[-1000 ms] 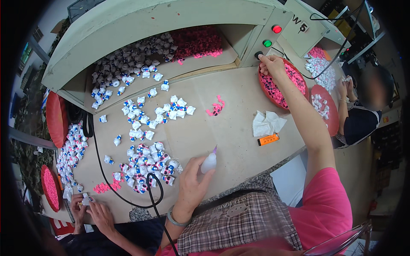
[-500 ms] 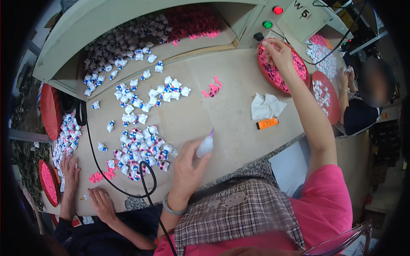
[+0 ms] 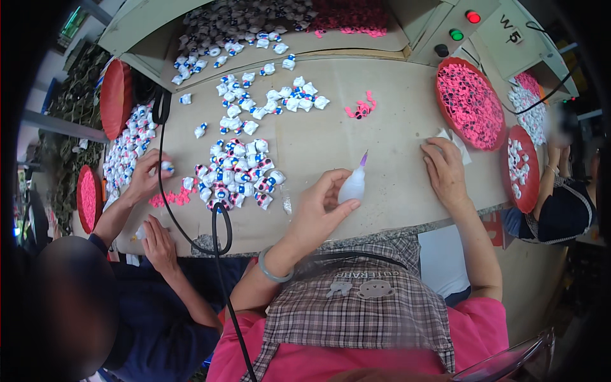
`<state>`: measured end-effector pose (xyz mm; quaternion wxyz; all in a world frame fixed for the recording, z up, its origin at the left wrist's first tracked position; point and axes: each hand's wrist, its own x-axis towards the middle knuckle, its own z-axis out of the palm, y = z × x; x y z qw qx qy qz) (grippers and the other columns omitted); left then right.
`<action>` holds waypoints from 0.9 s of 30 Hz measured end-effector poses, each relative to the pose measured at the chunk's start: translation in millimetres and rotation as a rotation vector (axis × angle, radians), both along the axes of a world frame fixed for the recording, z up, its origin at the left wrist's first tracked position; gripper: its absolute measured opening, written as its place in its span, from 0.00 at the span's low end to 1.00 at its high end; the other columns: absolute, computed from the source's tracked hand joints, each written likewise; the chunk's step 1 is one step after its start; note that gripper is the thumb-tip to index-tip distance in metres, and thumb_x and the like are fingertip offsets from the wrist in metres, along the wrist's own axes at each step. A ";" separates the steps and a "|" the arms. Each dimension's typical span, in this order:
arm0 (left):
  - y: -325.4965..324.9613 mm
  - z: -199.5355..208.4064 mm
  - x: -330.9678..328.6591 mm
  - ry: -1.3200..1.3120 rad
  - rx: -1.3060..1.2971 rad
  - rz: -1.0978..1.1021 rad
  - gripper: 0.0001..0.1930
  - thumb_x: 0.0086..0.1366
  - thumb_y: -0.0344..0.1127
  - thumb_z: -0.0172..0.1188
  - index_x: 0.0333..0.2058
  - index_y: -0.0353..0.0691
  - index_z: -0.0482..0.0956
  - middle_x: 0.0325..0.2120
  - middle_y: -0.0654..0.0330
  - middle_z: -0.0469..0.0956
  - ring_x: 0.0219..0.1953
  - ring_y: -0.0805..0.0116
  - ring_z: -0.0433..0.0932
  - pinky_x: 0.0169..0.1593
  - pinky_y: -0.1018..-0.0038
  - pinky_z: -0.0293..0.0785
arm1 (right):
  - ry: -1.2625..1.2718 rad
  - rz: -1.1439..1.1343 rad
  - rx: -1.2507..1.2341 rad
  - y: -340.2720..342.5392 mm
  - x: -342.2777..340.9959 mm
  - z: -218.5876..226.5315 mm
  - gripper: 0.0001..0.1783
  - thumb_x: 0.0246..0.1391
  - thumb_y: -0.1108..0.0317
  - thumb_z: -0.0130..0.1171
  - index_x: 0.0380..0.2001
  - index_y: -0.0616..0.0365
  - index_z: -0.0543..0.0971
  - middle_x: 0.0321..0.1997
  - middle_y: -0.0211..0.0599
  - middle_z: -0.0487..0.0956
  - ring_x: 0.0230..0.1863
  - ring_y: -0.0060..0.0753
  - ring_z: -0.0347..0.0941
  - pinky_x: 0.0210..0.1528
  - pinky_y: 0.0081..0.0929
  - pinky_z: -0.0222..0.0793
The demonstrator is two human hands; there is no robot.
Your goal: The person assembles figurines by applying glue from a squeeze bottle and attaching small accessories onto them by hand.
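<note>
My left hand (image 3: 316, 207) is closed round a small white squeeze bottle (image 3: 351, 189), its thin purple needle tip pointing up and away. My right hand (image 3: 447, 172) rests on the table at the right, palm down with fingers apart and bent, touching a crumpled white tissue (image 3: 463, 148) that it partly covers. The orange tube seen near the tissue earlier is hidden now. Beyond the bottle lies a small cluster of pink pieces (image 3: 363, 107). To the left of my left hand, many small white figures with blue and pink parts (image 3: 238, 170) are spread in groups.
A red oval tray (image 3: 487, 147) of pink pieces stands far right, beside another red tray (image 3: 526, 205) holding white parts. Across the back is a pale cabinet (image 3: 417, 54) with lit buttons. A black cable (image 3: 221, 254) loops over the table. At left, a co-worker's hand (image 3: 145, 177) holds a figure.
My right hand has come from the tray of pink pieces down to the tissue. The bottle stays in my left hand. The view has shifted, and the co-worker at left has lifted a figure.
</note>
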<state>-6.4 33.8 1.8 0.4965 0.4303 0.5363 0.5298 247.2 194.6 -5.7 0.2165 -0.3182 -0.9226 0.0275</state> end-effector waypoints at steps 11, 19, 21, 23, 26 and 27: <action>35.3 12.0 25.6 0.046 -0.112 -0.109 0.12 0.59 0.28 0.62 0.40 0.33 0.72 0.36 0.59 0.77 0.37 0.73 0.77 0.38 0.75 0.77 | 0.911 0.131 -1.069 -69.6 -73.5 -2.2 0.16 0.58 0.69 0.54 0.48 0.63 0.73 0.48 0.38 0.73 0.52 0.32 0.69 0.54 0.28 0.63; 122.6 8.2 -50.2 1.274 0.432 0.283 0.16 0.50 0.21 0.55 0.40 0.39 0.79 0.38 0.57 0.78 0.44 0.53 0.71 0.46 0.62 0.69 | 1.196 0.026 -1.207 -55.7 -66.2 -12.0 0.20 0.63 0.61 0.49 0.54 0.61 0.67 0.42 0.37 0.73 0.45 0.32 0.73 0.50 0.30 0.68; 135.8 2.2 -54.8 1.361 0.477 0.271 0.17 0.49 0.20 0.54 0.39 0.39 0.79 0.38 0.58 0.78 0.44 0.55 0.71 0.46 0.62 0.68 | 1.221 0.025 -1.246 -55.0 -66.2 -11.4 0.21 0.63 0.61 0.48 0.54 0.61 0.67 0.41 0.36 0.73 0.43 0.31 0.73 0.47 0.29 0.69; 141.0 -0.7 -59.3 1.496 0.300 0.084 0.18 0.46 0.19 0.54 0.37 0.40 0.81 0.37 0.59 0.79 0.44 0.58 0.71 0.46 0.64 0.65 | 1.209 0.008 -1.257 -52.9 -65.2 -10.8 0.21 0.63 0.61 0.49 0.54 0.62 0.68 0.40 0.36 0.74 0.39 0.27 0.74 0.42 0.24 0.71; 138.6 2.3 -60.1 1.497 0.355 0.050 0.18 0.46 0.20 0.55 0.38 0.41 0.80 0.35 0.59 0.78 0.44 0.60 0.71 0.46 0.66 0.62 | 1.182 0.001 -1.247 -52.0 -63.6 -9.6 0.22 0.63 0.60 0.49 0.55 0.62 0.67 0.38 0.34 0.75 0.36 0.25 0.73 0.40 0.23 0.70; 136.4 2.6 -58.9 1.499 0.353 0.050 0.18 0.46 0.20 0.55 0.38 0.41 0.80 0.35 0.59 0.78 0.44 0.60 0.71 0.46 0.66 0.62 | 1.183 0.003 -1.249 -52.4 -62.8 -9.4 0.22 0.63 0.60 0.49 0.55 0.62 0.67 0.38 0.34 0.75 0.36 0.25 0.73 0.40 0.23 0.70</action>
